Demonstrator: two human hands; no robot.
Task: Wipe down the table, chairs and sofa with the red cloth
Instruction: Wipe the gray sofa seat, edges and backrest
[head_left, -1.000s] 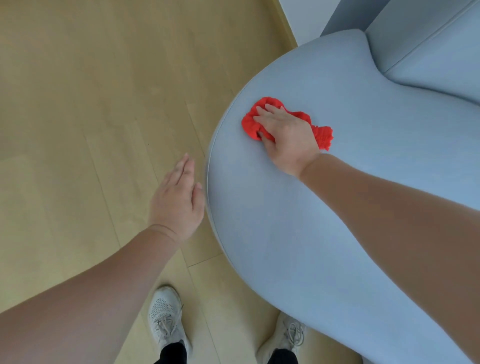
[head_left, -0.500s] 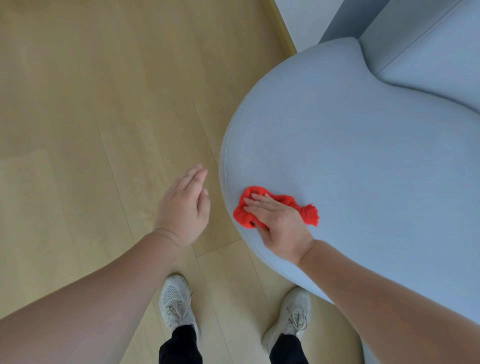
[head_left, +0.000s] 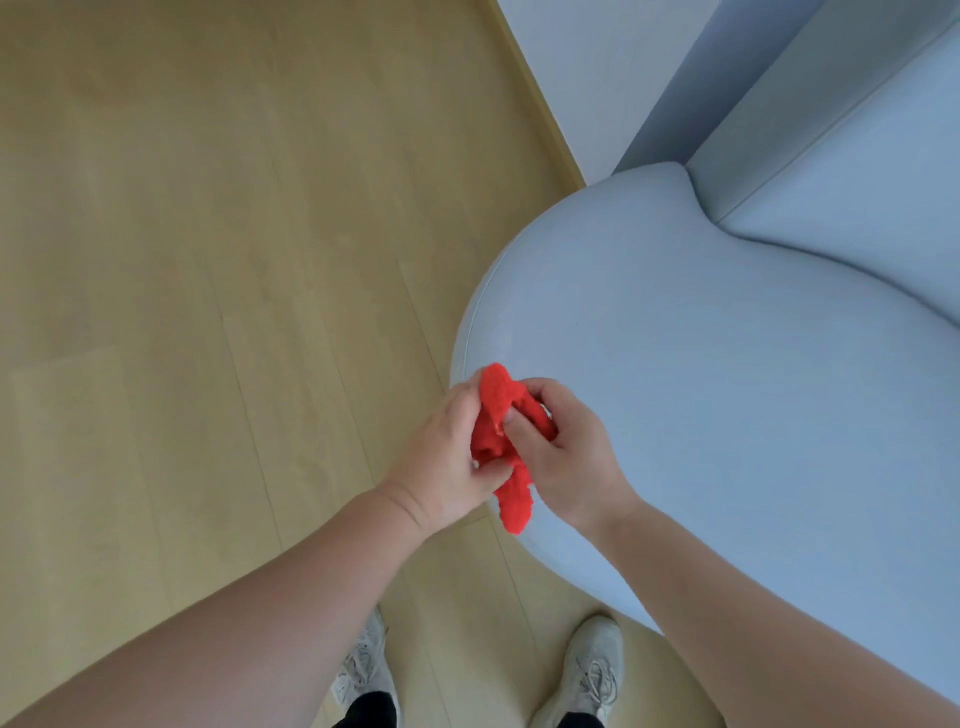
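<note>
Two hands work as one: your left hand (head_left: 441, 457) and right hand (head_left: 566, 457) are drawn close together. The fingers of each are curled into the same bunched red cloth (head_left: 493, 410), which stands up in a fold between them and trails a loose tail below your wrists. The cloth is held over the outer edge of the sofa (head_left: 727, 415), at its rounded end. Whether it brushes the fabric cannot be told. Likely you are regathering it for another pass.

The danger lies in that hanging tail. Loosen either grip mid-fold and the cloth could slide out and drop to the wooden floor (head_left: 208, 260), picking up grit that would then be rubbed into the pale upholstery. A cloth left wadded would also wipe only a narrow strip.

Counted: two hands, one cloth, one sofa, two shoes (head_left: 592, 670) on the floor, one stretch of wall (head_left: 587, 78) behind. No table or chair is in view.
</note>
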